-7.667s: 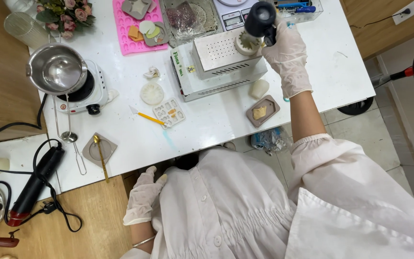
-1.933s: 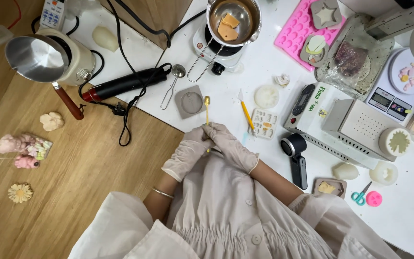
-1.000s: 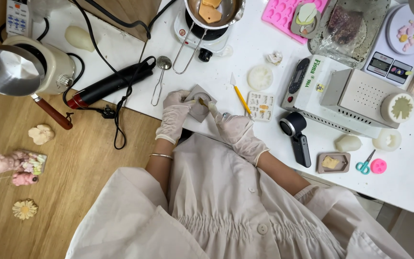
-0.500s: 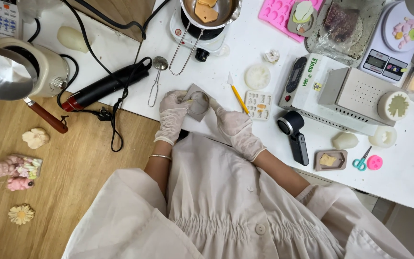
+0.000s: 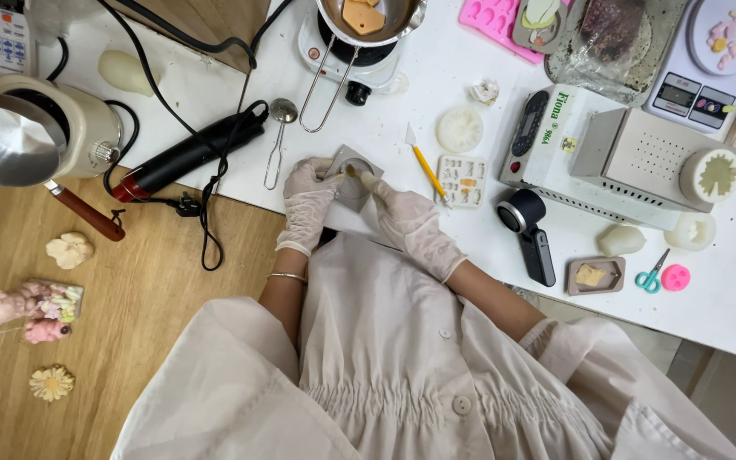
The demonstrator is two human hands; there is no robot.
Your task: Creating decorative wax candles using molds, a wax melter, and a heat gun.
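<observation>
A small grey square mould (image 5: 353, 177) with a round hollow lies near the front edge of the white table (image 5: 487, 255). My left hand (image 5: 307, 203), in a pale glove, grips the mould's left side. In my gloved right hand (image 5: 406, 221) is a thin gold-tipped stick (image 5: 353, 174), and its tip reaches into the hollow. Both hands sit close together just in front of my white coat.
Around the hands lie a black heat gun (image 5: 189, 153), a small strainer spoon (image 5: 278, 136), a yellow-handled blade (image 5: 423, 163), a small white mould tray (image 5: 463, 181), a black handheld device (image 5: 531, 234) and a grey metal box machine (image 5: 606, 153). A hotplate with a steel pot (image 5: 359, 21) stands behind.
I picked the gold-tipped stick off the table and brought both hands onto the grey mould. Over the last half second the stick's tip has shifted slightly inside the hollow.
</observation>
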